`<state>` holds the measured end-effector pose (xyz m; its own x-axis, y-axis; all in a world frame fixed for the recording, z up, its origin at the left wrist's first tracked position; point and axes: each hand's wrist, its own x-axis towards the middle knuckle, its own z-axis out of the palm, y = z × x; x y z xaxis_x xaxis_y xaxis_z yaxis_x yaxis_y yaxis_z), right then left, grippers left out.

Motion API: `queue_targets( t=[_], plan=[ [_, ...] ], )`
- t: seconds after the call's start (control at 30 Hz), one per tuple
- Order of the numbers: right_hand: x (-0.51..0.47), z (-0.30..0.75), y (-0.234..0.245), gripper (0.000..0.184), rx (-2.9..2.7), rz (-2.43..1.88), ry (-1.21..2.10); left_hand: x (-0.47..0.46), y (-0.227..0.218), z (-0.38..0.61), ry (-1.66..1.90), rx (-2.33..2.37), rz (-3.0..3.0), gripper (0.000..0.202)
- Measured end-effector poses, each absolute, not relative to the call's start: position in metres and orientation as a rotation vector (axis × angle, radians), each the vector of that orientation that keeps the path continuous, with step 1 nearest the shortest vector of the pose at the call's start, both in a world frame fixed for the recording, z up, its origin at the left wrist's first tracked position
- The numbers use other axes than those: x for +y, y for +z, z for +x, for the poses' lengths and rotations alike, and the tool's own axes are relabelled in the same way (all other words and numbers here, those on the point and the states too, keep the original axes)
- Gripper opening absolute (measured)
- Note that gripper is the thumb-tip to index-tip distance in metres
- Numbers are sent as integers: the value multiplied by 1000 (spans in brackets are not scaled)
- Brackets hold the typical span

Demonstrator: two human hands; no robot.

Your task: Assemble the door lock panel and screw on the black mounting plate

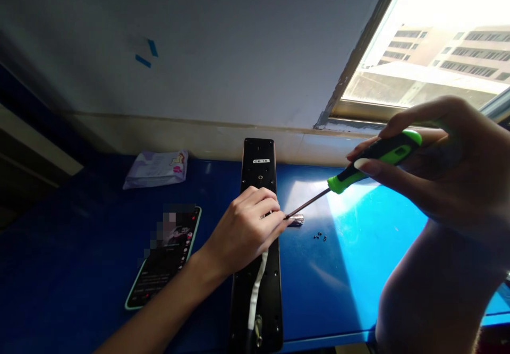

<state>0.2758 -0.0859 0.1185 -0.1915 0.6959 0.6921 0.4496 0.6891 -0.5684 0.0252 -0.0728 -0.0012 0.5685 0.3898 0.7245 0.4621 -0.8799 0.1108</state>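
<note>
My right hand (446,162) grips a green and black screwdriver (376,160) by its handle, thumb below and fingers above. Its dark shaft slopes down to the left, and the tip meets the fingertips of my left hand (255,224). That hand lies across a long black panel (258,295), fingers curled and pressed together. Whatever sits in its pinch at the tip is too small or hidden to make out. A white-wrapped cable (257,290) runs along the panel below my hand. Beside my fingertips is a small silvery piece (297,220), and several tiny black screws (319,236) lie to the right.
A phone (167,258) with a lit screen lies left of the panel on the blue table (314,301). Behind it, against the wall, rests a pale purple packet (157,169). Sunlight from the window (430,61) falls on the table's right side.
</note>
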Motion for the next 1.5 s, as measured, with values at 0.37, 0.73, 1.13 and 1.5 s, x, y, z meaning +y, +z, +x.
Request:
queue_targets(
  t=[0.37, 0.73, 1.13, 1.5],
  plan=[
    [-77, 269, 116, 39, -1716, -995, 403, -69, -12, 16, -1337, -777, -2704, 13],
    [-63, 255, 98, 64, -1751, -783, 431, -70, -16, 19, -1587, -999, -2640, 9],
    [-76, 228, 82, 64, -1742, -677, 90, -80, -32, 3, -1509, -1426, -2604, 33],
    [-71, 221, 71, 67, -1822, -607, 135, -81, -46, 8, -1429, -1576, -2798, 35]
  ],
)
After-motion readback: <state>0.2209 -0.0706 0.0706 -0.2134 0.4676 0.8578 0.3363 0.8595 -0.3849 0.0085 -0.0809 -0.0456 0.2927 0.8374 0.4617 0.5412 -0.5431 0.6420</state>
